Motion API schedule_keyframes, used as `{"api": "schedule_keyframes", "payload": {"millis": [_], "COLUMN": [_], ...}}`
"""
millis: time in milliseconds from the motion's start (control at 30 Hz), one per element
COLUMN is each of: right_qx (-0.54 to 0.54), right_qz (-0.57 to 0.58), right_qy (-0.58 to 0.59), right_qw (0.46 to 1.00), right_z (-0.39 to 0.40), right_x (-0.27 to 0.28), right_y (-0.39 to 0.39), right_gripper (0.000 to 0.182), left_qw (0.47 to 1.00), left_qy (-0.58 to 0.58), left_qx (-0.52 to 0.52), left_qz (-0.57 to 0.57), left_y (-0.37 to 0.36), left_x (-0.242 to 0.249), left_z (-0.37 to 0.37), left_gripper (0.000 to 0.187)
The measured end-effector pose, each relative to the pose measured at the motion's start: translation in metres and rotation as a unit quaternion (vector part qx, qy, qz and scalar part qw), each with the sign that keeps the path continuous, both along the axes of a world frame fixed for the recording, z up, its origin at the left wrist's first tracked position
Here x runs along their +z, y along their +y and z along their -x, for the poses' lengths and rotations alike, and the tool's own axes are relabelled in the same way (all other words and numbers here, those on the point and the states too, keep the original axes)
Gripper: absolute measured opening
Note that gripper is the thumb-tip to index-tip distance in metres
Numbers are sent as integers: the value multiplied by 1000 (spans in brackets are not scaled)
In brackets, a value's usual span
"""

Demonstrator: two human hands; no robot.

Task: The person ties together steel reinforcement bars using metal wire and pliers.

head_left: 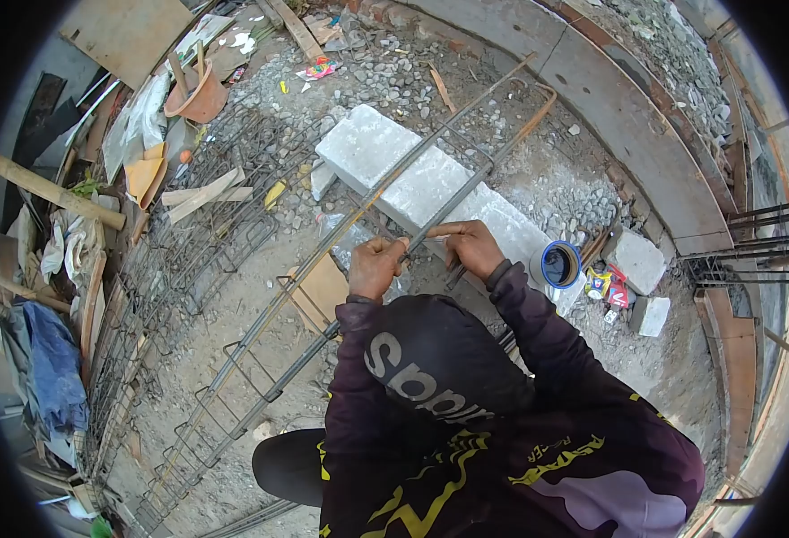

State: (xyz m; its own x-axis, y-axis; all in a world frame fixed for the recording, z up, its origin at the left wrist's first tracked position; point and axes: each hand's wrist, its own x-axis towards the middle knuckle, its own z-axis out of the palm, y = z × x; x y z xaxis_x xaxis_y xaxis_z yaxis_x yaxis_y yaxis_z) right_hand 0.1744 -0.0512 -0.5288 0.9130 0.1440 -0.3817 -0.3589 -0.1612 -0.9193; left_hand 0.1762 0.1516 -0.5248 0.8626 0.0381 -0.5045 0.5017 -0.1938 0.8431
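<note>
The steel cage (455, 201) lies across the white block row (426, 186), which seems to act as a support, lifting the bars off the gravel (394, 81) so that fingers can pass around them. My left hand (376, 269) is closed on the near bar (479, 178), just beside the block row's near edge, apparently to steady it. My right hand (470, 247) is over the block row, index finger extended to the same bar, other fingers curled; I cannot tell whether they grasp anything. A blue-rimmed mug (538, 269), containing dark liquid (559, 266), stands at the block row's right end, clear of the cage. Small packets (605, 285) lie near that end. Well to the left of the block row, an orange bucket (201, 103) contains upright sticks (178, 73); its lower contents are hidden.
</note>
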Motion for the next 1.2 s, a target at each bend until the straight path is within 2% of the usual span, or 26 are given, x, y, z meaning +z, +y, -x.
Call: {"api": "schedule_keyframes", "payload": {"millis": [67, 167, 267, 367, 533, 667, 767, 867, 967, 1067, 1167, 1200], "right_qx": [37, 26, -17, -13, 62, 137, 121, 149, 206, 252, 227, 231], "right_qz": [130, 121, 49, 19, 137, 241, 272, 335, 406, 454, 476, 474], "right_qy": [-73, -76, -13, -3, -92, -155, -169, -159, -160, -164, -239, -244], "right_qw": [988, 989, 999, 1000, 984, 948, 940, 917, 876, 839, 815, 814], "right_z": [0, 4, 9, 16, 12, 13, 25, 23, 15, 7, 7, 6], "right_x": [-4, -10, -16, -38, -37, -18, 1, 23, 53, 60, 51, 50], "right_y": [4, 11, 19, 33, 37, 32, 30, 32, 42, 52, 64, 65], "right_gripper": [27, 25, 24, 24, 25, 30, 28, 22, 23, 27, 31, 31], "left_qw": [1000, 1000, 1000, 999, 999, 999, 999, 999, 999, 999, 999, 997], "left_qy": [6, 9, 22, 32, 26, 29, 1, -10, 30, 16, 3, 9], "left_qx": [2, 1, -2, -11, -36, -41, -38, -48, 8, 21, -6, -9], "left_qz": [14, 12, 9, 4, 12, 7, -9, -8, 28, 47, 43, 73], "left_y": [-2, -1, -1, 1, 6, 5, 5, 5, 4, 3, 7, 9], "left_x": [-2, -1, -1, 3, -8, -1, -4, -10, 3, 5, 7, 8], "left_z": [1, -2, -1, 1, 0, 0, 1, 1, 1, 3, 1, 1], "left_gripper": [36, 35, 36, 36, 37, 39, 43, 41, 46, 52, 53, 53]}}
